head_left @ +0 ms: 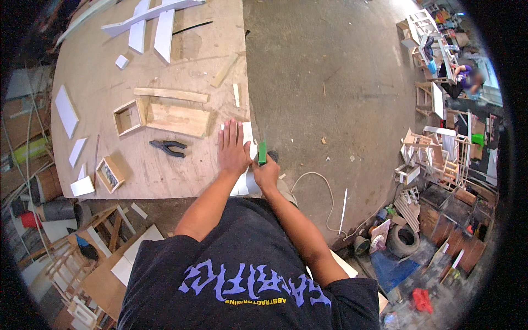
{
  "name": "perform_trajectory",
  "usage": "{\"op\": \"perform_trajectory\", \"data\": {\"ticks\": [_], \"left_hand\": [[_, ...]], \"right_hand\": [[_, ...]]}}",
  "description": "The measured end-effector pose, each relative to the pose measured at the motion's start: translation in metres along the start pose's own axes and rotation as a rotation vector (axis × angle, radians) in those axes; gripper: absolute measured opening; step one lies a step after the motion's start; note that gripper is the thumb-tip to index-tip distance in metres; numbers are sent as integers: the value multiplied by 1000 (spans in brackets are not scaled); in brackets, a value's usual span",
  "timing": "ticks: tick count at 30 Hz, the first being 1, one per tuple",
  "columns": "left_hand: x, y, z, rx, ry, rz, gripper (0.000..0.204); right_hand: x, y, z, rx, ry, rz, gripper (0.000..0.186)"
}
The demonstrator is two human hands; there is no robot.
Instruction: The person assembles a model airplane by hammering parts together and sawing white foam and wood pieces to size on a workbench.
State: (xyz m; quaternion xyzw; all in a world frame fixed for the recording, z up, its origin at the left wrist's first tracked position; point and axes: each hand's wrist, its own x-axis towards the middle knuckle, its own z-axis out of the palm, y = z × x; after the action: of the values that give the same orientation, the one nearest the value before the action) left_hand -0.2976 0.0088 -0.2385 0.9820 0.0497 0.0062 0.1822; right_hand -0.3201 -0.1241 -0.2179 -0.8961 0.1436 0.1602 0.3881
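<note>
My left hand lies flat, fingers stretched, on a narrow white board along the table's right edge. Close beside it, my right hand is closed round a tool with a green, box-shaped part; its exact kind is hard to make out. The tool is at the table's edge, next to the board. To the left of my left hand, black-handled pliers rest on the table. Beyond them are a small open wooden box and a wooden plank joined or laid against it.
The plywood table carries white boards, a second small wooden box and offcuts. A pale cable lies on the concrete floor. Furniture frames, a tyre and a person are at right.
</note>
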Motion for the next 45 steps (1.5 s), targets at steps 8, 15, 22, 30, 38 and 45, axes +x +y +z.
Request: {"op": "perform_trajectory", "data": {"ticks": [8, 15, 22, 30, 38, 45], "left_hand": [[-3, -2, 5, -3, -61, -23, 64], [2, -3, 0, -3, -188, -54, 65], [2, -6, 6, 37, -152, -36, 66], [1, -8, 0, 12, -195, -48, 67], [0, -8, 2, -24, -150, -43, 68], [-5, -7, 10, -44, -131, -24, 65]], "right_hand": [[-41, -15, -70, 325, 18, 94, 33], [-45, -93, -110, 750, -211, 333, 44], [-49, -108, -101, 524, -271, 288, 39], [-2, -94, -83, 402, -284, 401, 42], [2, -95, -60, 341, -265, 237, 38], [-69, -102, -116, 473, -265, 348, 33]]}}
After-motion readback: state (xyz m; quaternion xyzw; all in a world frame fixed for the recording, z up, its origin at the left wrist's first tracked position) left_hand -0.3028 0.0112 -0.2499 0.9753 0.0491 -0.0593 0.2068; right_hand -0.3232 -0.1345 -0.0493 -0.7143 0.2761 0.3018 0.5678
